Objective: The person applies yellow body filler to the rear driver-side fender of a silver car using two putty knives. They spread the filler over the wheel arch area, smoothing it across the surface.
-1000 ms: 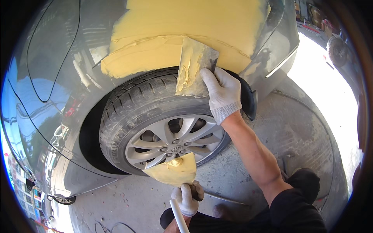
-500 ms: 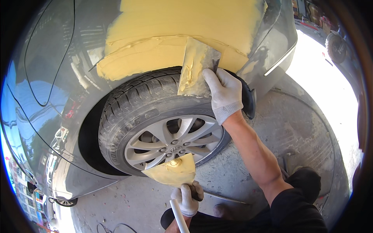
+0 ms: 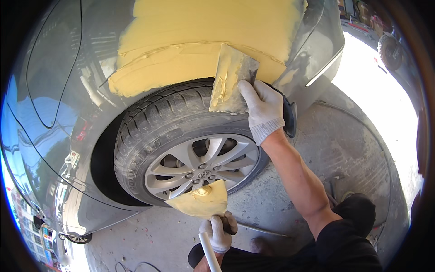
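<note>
Yellow filler [image 3: 204, 22] covers the grey car panel above the wheel arch. My right hand [image 3: 260, 109], in a white knit glove, grips a rectangular metal spreader [image 3: 229, 79] smeared with filler, which overlaps the band's lower edge and the tyre top. My left hand [image 3: 219, 233], also gloved, is closed on the dark handle of a wide putty knife [image 3: 197, 201] carrying a yellow blob, in front of the wheel's lower rim. A white tube [image 3: 209, 251] slants beside my left hand, partly cut off by the frame's edge.
The tyre [image 3: 140, 122] and silver alloy wheel [image 3: 204, 158] fill the middle. Grey bodywork [image 3: 63, 90] curves down the left. A thin rod [image 3: 263, 231] and cables [image 3: 140, 265] lie on the concrete floor [image 3: 344, 149]. Clutter [image 3: 371, 20] and a small wheel [image 3: 389, 52] stand at top right.
My right hand and its spreader have moved slightly right along the filler band. The car sits a little further left in the view. My left hand has barely moved.
</note>
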Demonstrator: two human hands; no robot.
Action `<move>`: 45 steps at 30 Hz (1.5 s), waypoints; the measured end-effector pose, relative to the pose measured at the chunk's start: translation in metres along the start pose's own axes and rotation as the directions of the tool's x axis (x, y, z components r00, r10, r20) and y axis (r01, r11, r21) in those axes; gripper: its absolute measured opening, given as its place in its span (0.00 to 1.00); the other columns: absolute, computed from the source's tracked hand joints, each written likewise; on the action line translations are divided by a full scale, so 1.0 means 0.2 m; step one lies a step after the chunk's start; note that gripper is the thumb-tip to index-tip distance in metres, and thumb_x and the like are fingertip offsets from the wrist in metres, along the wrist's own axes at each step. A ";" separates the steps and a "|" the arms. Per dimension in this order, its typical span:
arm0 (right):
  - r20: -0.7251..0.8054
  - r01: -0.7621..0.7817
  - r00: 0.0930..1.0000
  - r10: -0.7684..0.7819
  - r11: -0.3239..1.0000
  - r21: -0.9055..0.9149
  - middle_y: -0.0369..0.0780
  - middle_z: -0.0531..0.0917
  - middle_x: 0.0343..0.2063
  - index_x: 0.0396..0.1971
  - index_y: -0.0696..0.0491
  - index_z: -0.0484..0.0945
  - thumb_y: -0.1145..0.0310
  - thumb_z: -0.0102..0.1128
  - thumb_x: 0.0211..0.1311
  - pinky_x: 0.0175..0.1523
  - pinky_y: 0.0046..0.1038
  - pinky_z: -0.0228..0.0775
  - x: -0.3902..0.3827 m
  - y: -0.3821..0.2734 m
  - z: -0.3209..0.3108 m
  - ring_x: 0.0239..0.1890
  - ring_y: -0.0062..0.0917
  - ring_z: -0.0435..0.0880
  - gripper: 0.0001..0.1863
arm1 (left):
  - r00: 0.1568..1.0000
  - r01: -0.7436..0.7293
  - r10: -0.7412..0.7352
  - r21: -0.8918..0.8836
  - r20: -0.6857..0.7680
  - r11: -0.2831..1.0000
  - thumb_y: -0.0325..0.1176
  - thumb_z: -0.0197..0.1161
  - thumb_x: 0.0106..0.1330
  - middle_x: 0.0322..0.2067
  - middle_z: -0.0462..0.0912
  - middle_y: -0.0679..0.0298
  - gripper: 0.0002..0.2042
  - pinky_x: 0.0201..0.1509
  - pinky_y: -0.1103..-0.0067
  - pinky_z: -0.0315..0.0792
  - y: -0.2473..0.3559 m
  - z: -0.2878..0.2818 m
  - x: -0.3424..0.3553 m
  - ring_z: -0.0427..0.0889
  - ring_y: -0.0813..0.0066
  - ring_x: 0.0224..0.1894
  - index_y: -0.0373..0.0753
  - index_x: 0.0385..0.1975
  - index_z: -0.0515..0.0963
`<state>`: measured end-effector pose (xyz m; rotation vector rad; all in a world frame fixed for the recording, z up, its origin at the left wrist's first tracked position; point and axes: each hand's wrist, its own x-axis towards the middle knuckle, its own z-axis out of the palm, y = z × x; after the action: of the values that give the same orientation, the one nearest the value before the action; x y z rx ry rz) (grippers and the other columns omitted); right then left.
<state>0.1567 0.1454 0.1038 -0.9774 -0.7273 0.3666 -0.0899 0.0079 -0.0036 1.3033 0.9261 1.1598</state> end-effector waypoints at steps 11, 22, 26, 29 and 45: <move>-0.025 -0.018 1.000 0.018 1.000 0.014 0.30 0.62 0.15 0.17 0.61 0.69 0.65 0.65 0.66 0.27 0.25 0.56 0.01 0.04 -0.02 0.22 0.13 0.59 0.22 | 1.000 0.017 -0.017 -0.018 -0.001 1.000 0.45 0.42 0.83 0.14 0.73 0.60 0.22 0.17 0.81 0.64 0.01 0.02 0.00 0.69 0.76 0.11 0.31 0.36 0.71; -0.047 -0.036 0.998 0.036 0.999 0.012 0.30 0.63 0.15 0.17 0.61 0.70 0.64 0.65 0.67 0.27 0.25 0.56 0.02 0.07 -0.06 0.22 0.12 0.59 0.22 | 1.000 -0.002 0.002 0.024 -0.008 1.000 0.44 0.42 0.82 0.14 0.73 0.61 0.21 0.16 0.82 0.64 0.02 0.03 0.00 0.69 0.77 0.11 0.31 0.35 0.71; -0.054 -0.035 0.998 0.036 0.999 0.002 0.30 0.64 0.15 0.18 0.62 0.70 0.64 0.65 0.67 0.27 0.26 0.57 0.02 0.09 -0.07 0.23 0.13 0.59 0.22 | 1.000 0.017 -0.017 -0.015 -0.025 1.000 0.44 0.42 0.82 0.14 0.73 0.61 0.21 0.16 0.82 0.63 0.03 0.05 0.00 0.69 0.77 0.11 0.31 0.35 0.71; -0.050 -0.045 0.998 0.045 0.999 0.006 0.30 0.64 0.16 0.18 0.62 0.70 0.65 0.65 0.67 0.28 0.26 0.57 0.02 0.07 -0.08 0.23 0.13 0.60 0.22 | 0.999 0.018 -0.018 -0.013 -0.034 1.000 0.44 0.43 0.82 0.14 0.72 0.62 0.21 0.16 0.82 0.63 0.02 0.04 -0.01 0.69 0.77 0.11 0.31 0.35 0.71; -0.072 -0.090 0.993 0.095 0.993 0.072 0.28 0.69 0.17 0.20 0.62 0.74 0.65 0.65 0.68 0.29 0.24 0.59 0.01 0.09 -0.12 0.24 0.12 0.63 0.20 | 0.996 0.035 -0.038 -0.033 -0.079 0.999 0.43 0.44 0.81 0.14 0.71 0.64 0.21 0.17 0.84 0.63 0.02 0.08 0.00 0.71 0.79 0.12 0.32 0.31 0.71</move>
<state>0.1756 0.1419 0.0813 -0.9566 -0.5986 0.4311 -0.0754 0.0037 0.0013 1.2177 0.9819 1.2005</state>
